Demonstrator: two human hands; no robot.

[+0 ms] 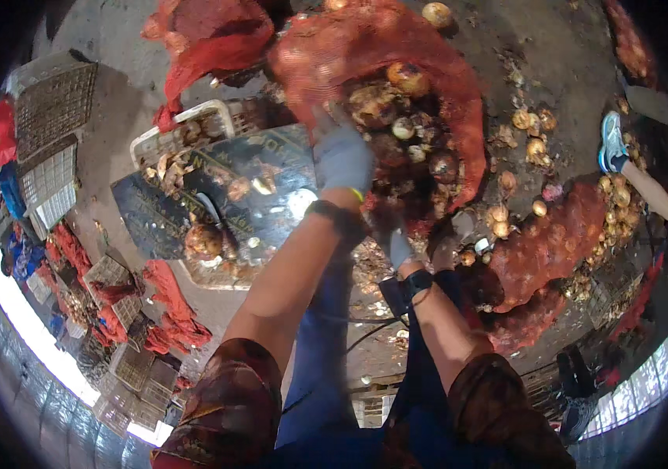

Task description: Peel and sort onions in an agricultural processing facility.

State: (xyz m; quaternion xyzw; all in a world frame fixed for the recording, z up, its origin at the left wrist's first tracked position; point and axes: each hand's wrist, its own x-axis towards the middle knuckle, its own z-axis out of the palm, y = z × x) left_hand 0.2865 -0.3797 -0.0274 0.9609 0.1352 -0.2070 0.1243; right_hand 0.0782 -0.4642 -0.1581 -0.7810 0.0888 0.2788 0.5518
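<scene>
A red mesh sack (334,59) lies open in front of me, with loose onions and dark, dirty onion scraps in its mouth. My left hand (342,160), in a grey glove, is at the sack's left edge beside a dark board (232,184); its fingers are blurred against the mesh, so a grip cannot be made out. Lower down, my right hand (400,247), also gloved, reaches to the near edge of the sack's mouth, its fingers lost in shadow. A knife (210,209) and an onion (203,241) lie on the board among peelings.
The board rests across a pale plastic crate (228,119). Another red mesh sack (221,39) stands at the far left. Full onion sacks (549,246) and loose onions (535,148) lie to the right, near another person's shoe (612,141). Stacked crates (51,105) stand at left.
</scene>
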